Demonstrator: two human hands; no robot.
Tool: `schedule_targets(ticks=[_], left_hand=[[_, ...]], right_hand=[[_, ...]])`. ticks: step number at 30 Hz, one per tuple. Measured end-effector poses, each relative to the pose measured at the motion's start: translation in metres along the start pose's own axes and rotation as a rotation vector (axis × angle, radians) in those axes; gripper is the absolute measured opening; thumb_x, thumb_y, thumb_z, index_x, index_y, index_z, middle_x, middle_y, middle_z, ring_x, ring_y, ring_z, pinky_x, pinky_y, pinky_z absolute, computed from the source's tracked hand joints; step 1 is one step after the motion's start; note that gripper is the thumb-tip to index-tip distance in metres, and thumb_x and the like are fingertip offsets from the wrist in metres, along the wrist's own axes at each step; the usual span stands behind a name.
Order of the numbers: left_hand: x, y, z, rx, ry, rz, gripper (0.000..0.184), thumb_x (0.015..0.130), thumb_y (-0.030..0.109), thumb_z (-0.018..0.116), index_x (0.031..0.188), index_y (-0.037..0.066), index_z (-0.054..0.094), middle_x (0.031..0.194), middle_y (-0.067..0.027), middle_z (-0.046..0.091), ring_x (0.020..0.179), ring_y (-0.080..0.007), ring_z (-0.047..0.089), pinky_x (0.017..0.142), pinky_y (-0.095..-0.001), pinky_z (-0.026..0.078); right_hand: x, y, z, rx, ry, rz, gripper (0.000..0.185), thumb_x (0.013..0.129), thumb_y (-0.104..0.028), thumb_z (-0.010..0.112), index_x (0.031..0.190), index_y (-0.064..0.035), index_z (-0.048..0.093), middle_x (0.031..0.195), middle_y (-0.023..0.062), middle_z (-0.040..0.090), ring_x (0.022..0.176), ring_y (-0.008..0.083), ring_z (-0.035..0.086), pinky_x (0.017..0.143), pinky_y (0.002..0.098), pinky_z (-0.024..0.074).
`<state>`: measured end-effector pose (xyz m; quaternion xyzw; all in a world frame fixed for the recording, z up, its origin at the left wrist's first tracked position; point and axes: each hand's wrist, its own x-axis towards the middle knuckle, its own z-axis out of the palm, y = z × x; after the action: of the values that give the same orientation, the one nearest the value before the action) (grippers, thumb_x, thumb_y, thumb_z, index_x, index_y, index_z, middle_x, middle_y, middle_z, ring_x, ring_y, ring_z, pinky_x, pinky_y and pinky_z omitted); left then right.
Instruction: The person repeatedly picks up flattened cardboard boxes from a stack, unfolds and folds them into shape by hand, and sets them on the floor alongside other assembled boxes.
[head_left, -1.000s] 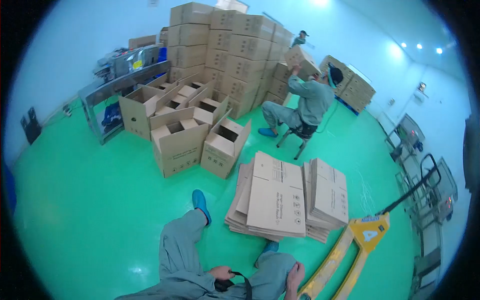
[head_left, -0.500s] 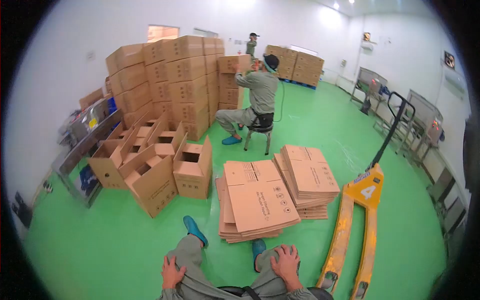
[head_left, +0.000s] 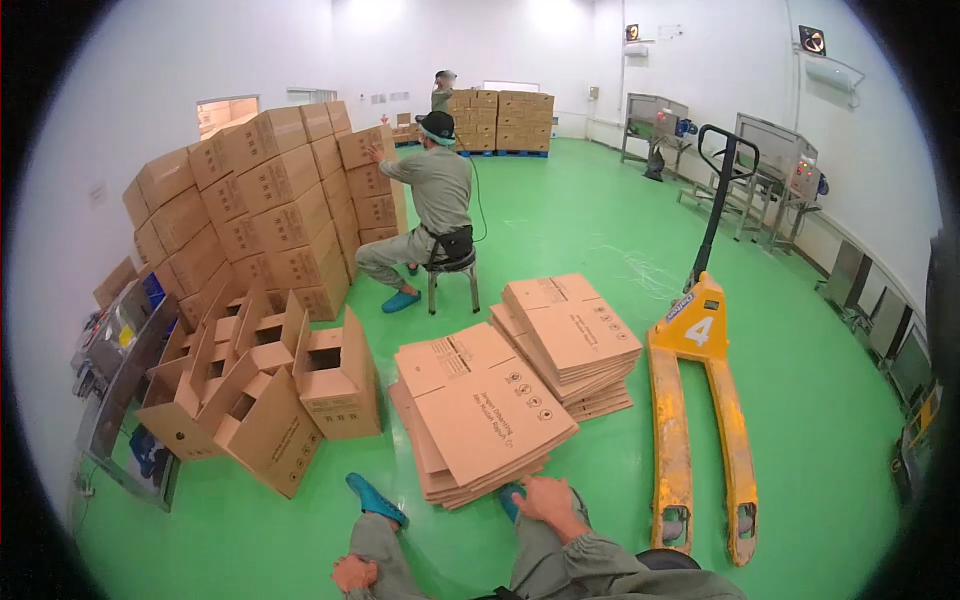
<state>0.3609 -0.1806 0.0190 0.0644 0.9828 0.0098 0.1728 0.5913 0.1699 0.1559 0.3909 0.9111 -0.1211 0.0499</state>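
Observation:
My left hand (head_left: 354, 573) rests on my left leg, its fingers loosely apart and holding nothing. My right hand (head_left: 548, 500) is at my right knee, fingers reaching over it toward the near stack of flat cardboard boxes (head_left: 490, 405); it appears to hold nothing. A slight gap seems to separate it from that stack, though contact is hard to judge. Behind and to the right lies a second stack of flattened boxes (head_left: 572, 322). Printed text and symbols mark the top sheets.
Opened cartons (head_left: 340, 390) stand at left before a tall wall of closed boxes (head_left: 285, 185). A seated co-worker (head_left: 437, 200) touches a box there; another person (head_left: 442, 95) stands farther back. A yellow pallet jack (head_left: 690, 335) is at right, metal machines (head_left: 775, 150) along the wall.
The view has swung right and the scene shifted left. My right hand has turned on the knee, its fingers now toward the box stack. My left hand stays on my leg.

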Motion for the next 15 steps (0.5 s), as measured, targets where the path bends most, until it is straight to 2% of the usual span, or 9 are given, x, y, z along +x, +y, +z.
schedule_targets(ticks=[2, 3, 5, 8, 12, 15], left_hand=[[-0.002, -0.003, 0.002, -0.041, 0.1, -0.052, 0.039, 0.067, 0.043, 0.069, 0.096, 0.018, 0.075, 0.11, -0.0092, 0.066, 0.105, -0.0296, 0.06, 0.089, -0.0452, 0.049], [-0.001, -0.005, 0.005, -0.046, 0.091, -0.051, 0.039, 0.067, 0.043, 0.069, 0.096, 0.018, 0.075, 0.11, -0.0092, 0.066, 0.105, -0.0296, 0.06, 0.089, -0.0452, 0.049], [0.0, -0.017, 0.011, -0.114, 0.128, -0.002, 0.034, 0.069, 0.039, 0.068, 0.092, 0.015, 0.075, 0.099, -0.0111, 0.07, 0.097, -0.0315, 0.064, 0.084, -0.0437, 0.051], [0.001, -0.025, 0.018, -0.223, 0.18, 0.034, 0.032, 0.069, 0.038, 0.07, 0.087, 0.013, 0.073, 0.094, -0.0124, 0.067, 0.094, -0.0321, 0.063, 0.082, -0.0447, 0.051], [-0.009, -0.019, 0.004, -0.234, 0.123, 0.007, 0.03, 0.069, 0.036, 0.07, 0.086, 0.012, 0.073, 0.094, -0.0131, 0.068, 0.094, -0.0319, 0.064, 0.081, -0.0441, 0.051], [-0.013, -0.013, -0.001, -0.236, 0.173, 0.032, 0.028, 0.071, 0.034, 0.07, 0.087, 0.012, 0.073, 0.093, -0.0132, 0.069, 0.092, -0.0325, 0.064, 0.082, -0.0448, 0.051]], right_hand=[[0.003, -0.001, 0.005, -0.005, 0.009, -0.02, 0.048, 0.087, -0.047, 0.056, 0.122, -0.0135, 0.061, 0.105, 0.012, 0.068, 0.099, 0.0297, 0.063, 0.088, 0.0508, 0.0415], [0.003, -0.003, 0.005, 0.011, 0.03, -0.032, 0.047, 0.087, -0.047, 0.057, 0.12, -0.0135, 0.061, 0.104, 0.0123, 0.068, 0.099, 0.0298, 0.063, 0.088, 0.0506, 0.0414], [-0.003, -0.003, 0.003, 0.022, 0.037, -0.051, 0.046, 0.087, -0.047, 0.057, 0.119, -0.0136, 0.062, 0.103, 0.0125, 0.068, 0.099, 0.0299, 0.063, 0.088, 0.0504, 0.0413], [-0.007, -0.008, -0.007, 0.051, 0.063, -0.058, 0.045, 0.087, -0.047, 0.057, 0.116, -0.0134, 0.062, 0.101, 0.0122, 0.068, 0.098, 0.0297, 0.063, 0.088, 0.05, 0.0412], [-0.005, 0.0, 0.001, 0.042, 0.081, -0.043, 0.044, 0.087, -0.046, 0.058, 0.116, -0.0133, 0.062, 0.101, 0.0118, 0.068, 0.097, 0.029, 0.063, 0.088, 0.0493, 0.0413], [-0.007, 0.008, 0.002, 0.061, 0.073, -0.018, 0.044, 0.088, -0.045, 0.057, 0.117, -0.0129, 0.062, 0.103, 0.0121, 0.068, 0.098, 0.0289, 0.063, 0.088, 0.0492, 0.0416]])
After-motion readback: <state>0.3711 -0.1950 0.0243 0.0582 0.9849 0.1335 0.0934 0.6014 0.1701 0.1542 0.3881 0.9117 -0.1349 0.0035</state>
